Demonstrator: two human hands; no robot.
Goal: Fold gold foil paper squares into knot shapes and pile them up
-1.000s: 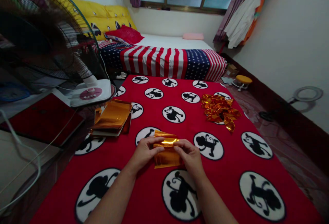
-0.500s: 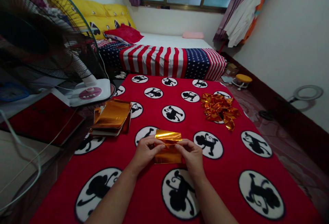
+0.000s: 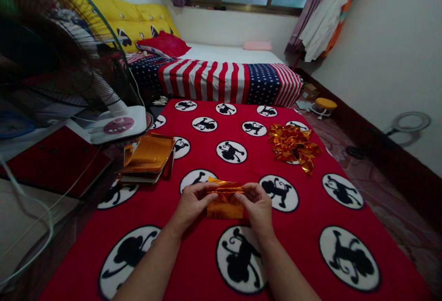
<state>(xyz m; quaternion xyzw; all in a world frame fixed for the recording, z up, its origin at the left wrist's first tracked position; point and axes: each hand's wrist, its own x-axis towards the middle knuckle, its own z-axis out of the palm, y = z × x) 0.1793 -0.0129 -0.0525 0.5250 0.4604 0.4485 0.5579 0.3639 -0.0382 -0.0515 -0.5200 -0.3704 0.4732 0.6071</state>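
A sheet of shiny gold foil paper [image 3: 225, 208] lies in front of me on a red cloth, with a fold raised across its upper part. My left hand [image 3: 194, 202] pinches the left end of that fold between thumb and fingers. At the right end, my right hand [image 3: 256, 203] grips the same fold in a like pinch. To the left is a stack of flat gold foil sheets [image 3: 148, 153]. A pile of folded gold foil pieces [image 3: 293, 144] rests at the far right of the cloth.
The red cloth [image 3: 193, 264] has white circles with black monkey figures. A standing fan [image 3: 119, 121] is at the left, beside a red-topped surface [image 3: 55, 160] and white cables. Behind stands a bed with a flag-patterned cover [image 3: 210, 80]. A yellow stool [image 3: 325, 103] is on the floor at right.
The far part of the foil sheet has come toward me and now shows as a narrower band at the fold. Both hands keep their pinch. The whole view has shifted slightly.
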